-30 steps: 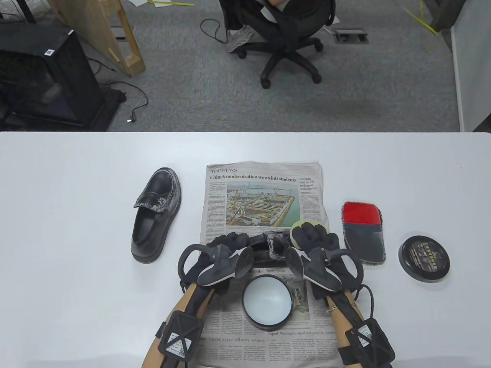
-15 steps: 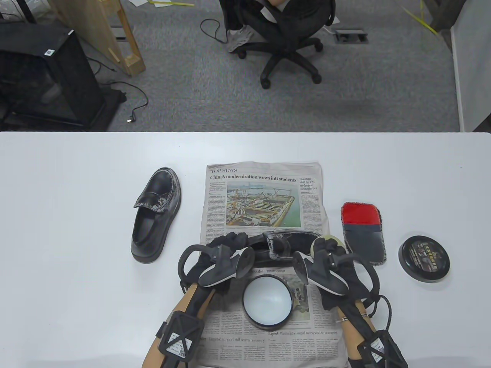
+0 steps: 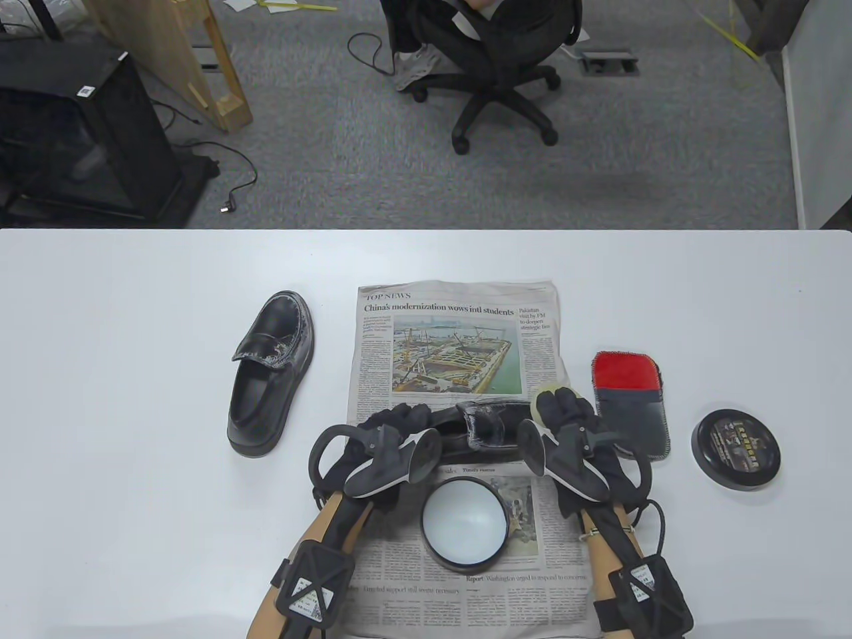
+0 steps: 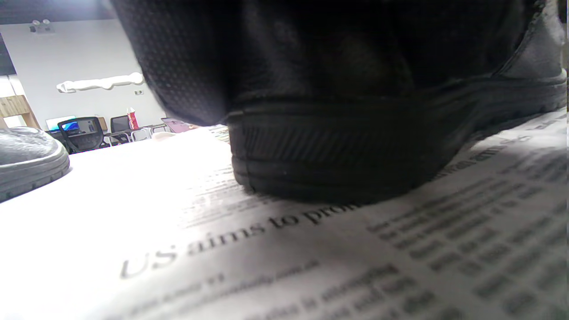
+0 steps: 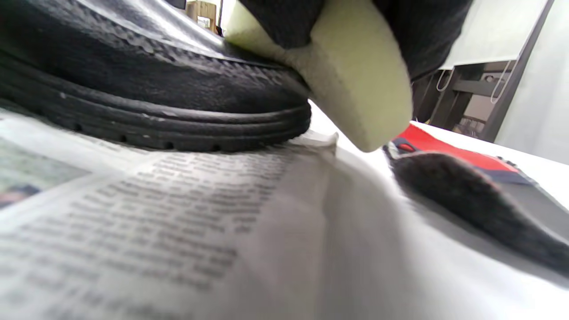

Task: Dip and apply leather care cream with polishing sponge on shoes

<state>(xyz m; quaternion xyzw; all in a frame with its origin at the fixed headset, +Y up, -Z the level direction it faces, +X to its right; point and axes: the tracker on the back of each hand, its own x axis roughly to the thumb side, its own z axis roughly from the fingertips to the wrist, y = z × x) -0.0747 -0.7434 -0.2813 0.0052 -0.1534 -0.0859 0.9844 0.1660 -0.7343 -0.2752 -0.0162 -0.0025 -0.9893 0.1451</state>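
Observation:
A black shoe [image 3: 482,426] lies sideways on the newspaper [image 3: 459,333], toe to the right. My left hand [image 3: 393,426] holds its heel end; the heel [image 4: 338,151] fills the left wrist view. My right hand [image 3: 562,413] grips a pale yellow sponge [image 3: 546,394] and presses it on the shoe's toe; in the right wrist view the sponge [image 5: 355,84] touches the toe's upper [image 5: 178,84]. An open tin of white cream [image 3: 464,522] sits on the paper between my wrists. A second black shoe [image 3: 269,373] stands on the table to the left.
A red and grey polishing mitt [image 3: 629,403] lies right of the newspaper. The tin's black lid [image 3: 735,449] lies further right. The white table [image 3: 133,333] ends at a far edge, with an office chair [image 3: 492,60] on the floor beyond.
My right hand with the sponge slid right along the shoe's toe, dipped toward me, then came back up onto the toe's tip. My left hand and the shoe stayed put.

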